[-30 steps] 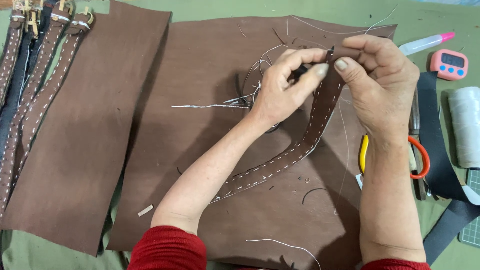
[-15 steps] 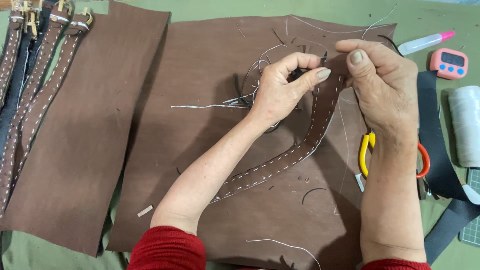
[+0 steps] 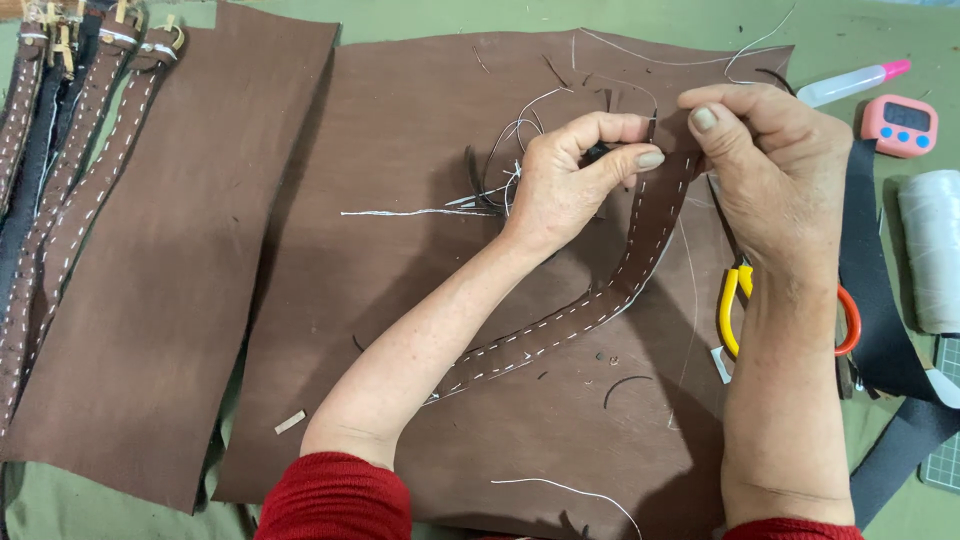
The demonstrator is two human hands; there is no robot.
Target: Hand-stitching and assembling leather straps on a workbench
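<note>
**Two hands stitching a brown leather strap**

Head view: a person in red sleeves works over a large brown leather sheet spread on a green table. The left hand is closed, thumb and fingers pinched together at the upper end of a curved leather strap with white stitching along both edges. The right hand grips the same end from the other side, thumb pressed against the strap. The strap bends down and left across the sheet, passing under the left forearm. Loose white thread trails left of the left hand. Yellow and orange scissors lie beside the right wrist. A pink timer and a white thread spool sit at the right. Finished straps lie at the far left
</note>
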